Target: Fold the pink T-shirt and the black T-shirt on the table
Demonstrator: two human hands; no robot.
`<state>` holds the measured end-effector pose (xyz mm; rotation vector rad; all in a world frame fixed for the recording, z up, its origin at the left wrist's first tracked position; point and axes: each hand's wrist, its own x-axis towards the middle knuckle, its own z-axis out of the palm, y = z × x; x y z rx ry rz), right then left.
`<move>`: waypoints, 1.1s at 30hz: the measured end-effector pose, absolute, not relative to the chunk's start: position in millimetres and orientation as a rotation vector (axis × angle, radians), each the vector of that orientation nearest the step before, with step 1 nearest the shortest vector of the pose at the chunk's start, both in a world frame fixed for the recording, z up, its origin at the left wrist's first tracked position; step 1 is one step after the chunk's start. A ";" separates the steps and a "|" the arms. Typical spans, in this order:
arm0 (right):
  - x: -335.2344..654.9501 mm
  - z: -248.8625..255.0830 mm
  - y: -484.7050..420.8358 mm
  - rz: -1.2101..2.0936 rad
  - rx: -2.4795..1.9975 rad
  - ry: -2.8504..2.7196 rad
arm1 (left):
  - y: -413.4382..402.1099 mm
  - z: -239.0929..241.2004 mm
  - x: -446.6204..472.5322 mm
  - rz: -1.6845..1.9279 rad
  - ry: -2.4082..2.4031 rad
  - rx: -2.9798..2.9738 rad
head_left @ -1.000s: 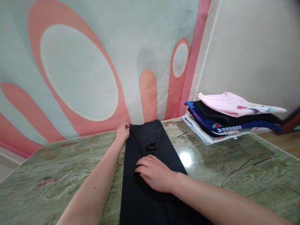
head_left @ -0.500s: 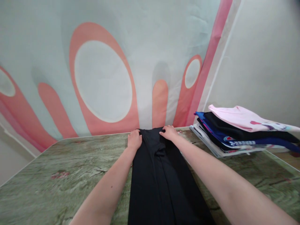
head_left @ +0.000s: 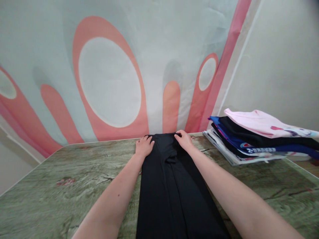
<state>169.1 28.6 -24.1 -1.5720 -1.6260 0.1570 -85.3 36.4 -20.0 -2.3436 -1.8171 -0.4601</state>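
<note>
A black garment [head_left: 169,186], folded into a long narrow strip, runs from the near edge to the far edge of a green marbled table [head_left: 62,179]. My left hand [head_left: 144,146] rests on its far left corner, fingers closed around the cloth edge. On the far right corner lies my right hand [head_left: 184,139], its fingertips pinching the top hem. Both forearms stretch along the garment's sides.
A stack of folded clothes [head_left: 259,137], pink on top with black, blue and white beneath, sits at the table's far right. A banner with pink and white ovals [head_left: 109,79] hangs just behind the table. A plain wall stands to the right.
My right hand left the middle of the garment and reached to its far right corner. My left hand stayed at the far left corner. The view swung slightly.
</note>
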 end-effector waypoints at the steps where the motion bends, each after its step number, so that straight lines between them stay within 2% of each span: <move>1: 169.0 -25.0 27.8 0.140 -1.552 -1.626 | 36.5 -20.5 -85.6 -0.446 -1.812 -2.352; 11: 167.1 -25.5 21.7 0.017 -1.509 -1.626 | 30.3 -18.5 -64.5 -0.384 -1.603 -2.561; 17: 166.1 -19.2 12.2 0.152 -1.587 -1.655 | 21.6 -29.4 -55.3 -0.307 -1.612 -2.650; 20: 169.0 -15.3 8.5 0.269 -1.636 -1.667 | 19.5 -21.5 -54.8 -0.492 -1.565 -2.702; 24: 165.5 -4.3 4.6 0.370 -1.584 -1.639 | 19.9 -6.1 -51.8 -0.967 -1.594 -2.857; 30: 136.2 17.5 -12.3 0.682 -1.140 -1.758 | 29.4 1.5 -53.7 -1.165 -1.834 -2.925; 33: 123.0 22.7 -22.5 0.831 -0.948 -1.915 | 35.1 2.6 -60.2 -1.389 -2.117 -2.907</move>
